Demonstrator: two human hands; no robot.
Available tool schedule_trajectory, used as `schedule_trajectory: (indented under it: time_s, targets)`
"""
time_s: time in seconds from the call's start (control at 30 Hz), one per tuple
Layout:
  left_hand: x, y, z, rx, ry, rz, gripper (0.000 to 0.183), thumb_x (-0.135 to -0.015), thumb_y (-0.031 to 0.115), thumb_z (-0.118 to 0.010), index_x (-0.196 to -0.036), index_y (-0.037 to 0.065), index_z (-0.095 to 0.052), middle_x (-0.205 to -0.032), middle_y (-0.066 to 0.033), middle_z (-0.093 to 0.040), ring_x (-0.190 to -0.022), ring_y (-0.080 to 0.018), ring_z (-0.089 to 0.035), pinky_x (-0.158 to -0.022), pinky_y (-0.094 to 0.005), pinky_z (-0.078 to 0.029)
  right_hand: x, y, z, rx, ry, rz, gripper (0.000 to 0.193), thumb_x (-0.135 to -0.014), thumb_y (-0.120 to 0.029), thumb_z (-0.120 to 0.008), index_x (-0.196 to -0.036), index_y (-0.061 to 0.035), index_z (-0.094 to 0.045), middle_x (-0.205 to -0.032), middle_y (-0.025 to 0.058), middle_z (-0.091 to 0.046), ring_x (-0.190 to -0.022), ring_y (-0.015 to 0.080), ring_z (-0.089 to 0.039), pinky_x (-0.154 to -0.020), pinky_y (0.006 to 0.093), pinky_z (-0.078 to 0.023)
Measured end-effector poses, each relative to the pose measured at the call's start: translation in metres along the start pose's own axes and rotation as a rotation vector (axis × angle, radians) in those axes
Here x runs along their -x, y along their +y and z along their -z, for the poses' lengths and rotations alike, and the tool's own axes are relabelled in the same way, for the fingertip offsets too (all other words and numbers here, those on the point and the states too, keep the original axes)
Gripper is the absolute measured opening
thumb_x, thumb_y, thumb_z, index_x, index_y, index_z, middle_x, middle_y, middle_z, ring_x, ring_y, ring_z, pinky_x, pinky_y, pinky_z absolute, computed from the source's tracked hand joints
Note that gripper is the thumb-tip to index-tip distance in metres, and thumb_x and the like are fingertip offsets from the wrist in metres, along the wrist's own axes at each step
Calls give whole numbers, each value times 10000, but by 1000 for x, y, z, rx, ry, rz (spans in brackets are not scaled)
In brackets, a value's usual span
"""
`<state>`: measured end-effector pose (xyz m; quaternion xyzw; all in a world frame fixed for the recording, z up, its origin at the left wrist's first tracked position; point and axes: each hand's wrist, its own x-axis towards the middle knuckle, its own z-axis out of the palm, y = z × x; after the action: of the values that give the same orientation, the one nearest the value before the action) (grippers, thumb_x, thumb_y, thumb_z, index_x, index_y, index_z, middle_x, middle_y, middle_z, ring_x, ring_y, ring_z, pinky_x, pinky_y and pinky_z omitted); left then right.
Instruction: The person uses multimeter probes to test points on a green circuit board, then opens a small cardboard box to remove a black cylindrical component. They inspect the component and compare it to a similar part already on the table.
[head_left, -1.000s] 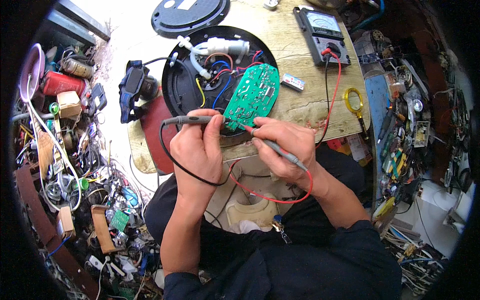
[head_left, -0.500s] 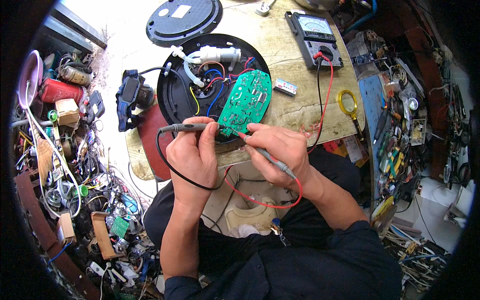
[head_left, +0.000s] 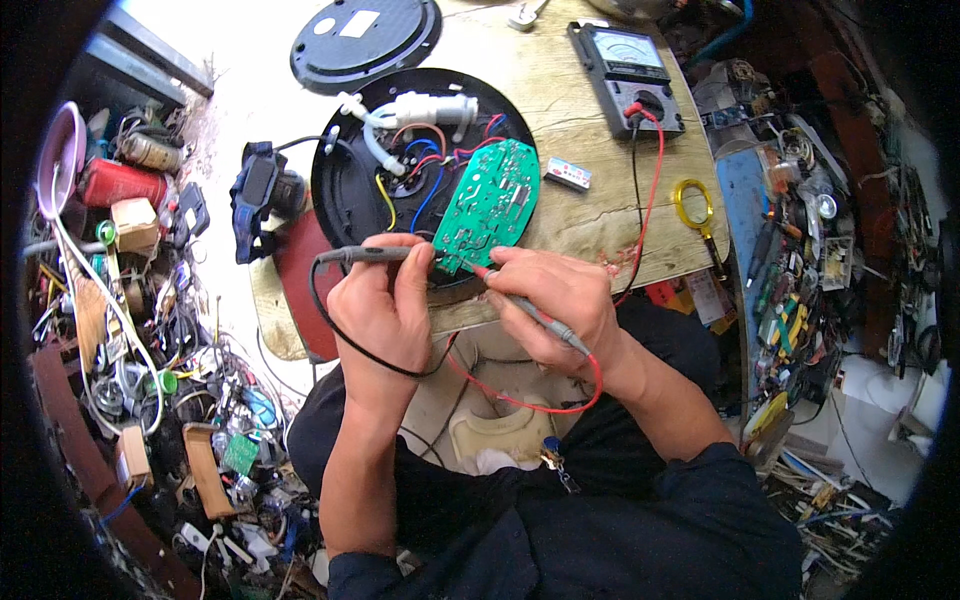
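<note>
Toward the left of the wooden counter point(head_left: 600, 225) lay a dark strapped device point(head_left: 262, 190). Next came the left hand point(head_left: 378, 310), its fingers pinched around a grey probe point(head_left: 368, 254). Beyond it sat a round black housing point(head_left: 340, 200), a green circuit board point(head_left: 490, 198) lying over its right side. The right hand point(head_left: 568, 300) gripped a red-tipped probe point(head_left: 542, 318), its point at the board's lower end; contact could not be told. Farther right were a small block point(head_left: 568, 174), an analogue meter point(head_left: 622, 88) and a yellow-rimmed magnifying glass point(head_left: 712, 246).
</note>
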<state>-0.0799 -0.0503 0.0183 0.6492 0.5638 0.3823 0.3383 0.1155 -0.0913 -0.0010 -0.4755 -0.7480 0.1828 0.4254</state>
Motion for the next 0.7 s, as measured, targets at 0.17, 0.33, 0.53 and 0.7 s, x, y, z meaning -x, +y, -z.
schedule_trajectory:
  time_s: [0.17,0.33,0.53,0.7]
  targets:
    - [-1,-1,-1,38,2,17,115,-987,81,-688,-961,-31,-700,-733,-169,-687,-613,-244,-676,-592,-343,-512,-2,-4,2,33,5,-23,182,-800,-10,-774,-969,-20,-708,-948,159,-759,-933,335,-768,-834,426,-623]
    - [-2,1,2,15,-17,25,142,-1005,110,-677,-962,-26,-682,-676,-155,-652,-576,-241,-648,-553,-355,-478,1,-1,-2,27,8,-35,210,-787,-14,-787,-979,-26,-704,-960,180,-764,-927,339,-771,-823,419,-623]
    - [-1,3,4,18,-42,86,155,-1012,125,-674,-997,-23,-717,-812,-127,-721,-702,-184,-669,-653,-318,-516,1,1,-2,46,-2,-18,222,-782,-17,-790,-980,-30,-690,-962,189,-764,-934,343,-771,-821,420,-623]
    - [-2,-1,-1,23,8,-22,141,-1011,110,-663,-963,-22,-672,-678,-170,-654,-580,-293,-653,-550,-378,-477,0,0,-1,54,-6,-3,231,-778,-13,-791,-984,-31,-687,-961,183,-763,-943,342,-770,-830,424,-622]
